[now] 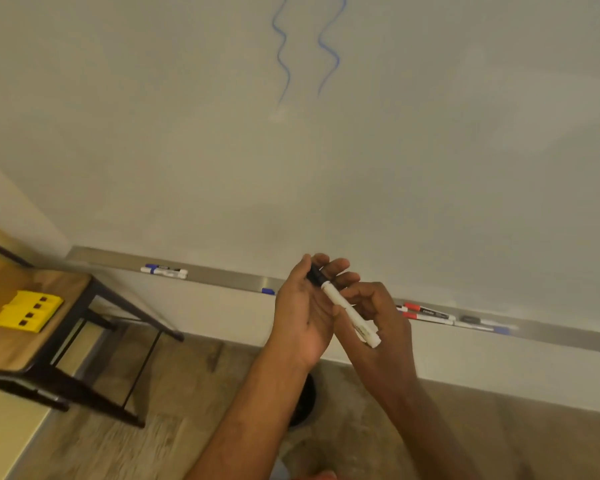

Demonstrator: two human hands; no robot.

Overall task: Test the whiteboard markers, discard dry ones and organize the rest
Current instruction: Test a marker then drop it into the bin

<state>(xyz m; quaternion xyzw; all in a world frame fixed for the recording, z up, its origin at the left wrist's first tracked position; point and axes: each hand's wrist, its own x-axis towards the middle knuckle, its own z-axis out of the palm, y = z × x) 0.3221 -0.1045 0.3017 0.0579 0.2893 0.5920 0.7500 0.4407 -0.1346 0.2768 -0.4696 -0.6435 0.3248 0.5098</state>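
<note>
One view only, from the head, looking forward and down at a whiteboard (pixel 430 150) close ahead; the frame is tilted, so the tray (pixel 222 274) runs downhill from left to right. Both hands (pixel 340 306) sit near the lens at lower centre, arms coming up from the bottom edge. The wide angle takes in the surface (pixel 11 327) at far left and the floor (pixel 187 393) beneath

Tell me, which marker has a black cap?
The marker held in both hands, left hand on its black cap; those on the tray show blue or red.
</note>
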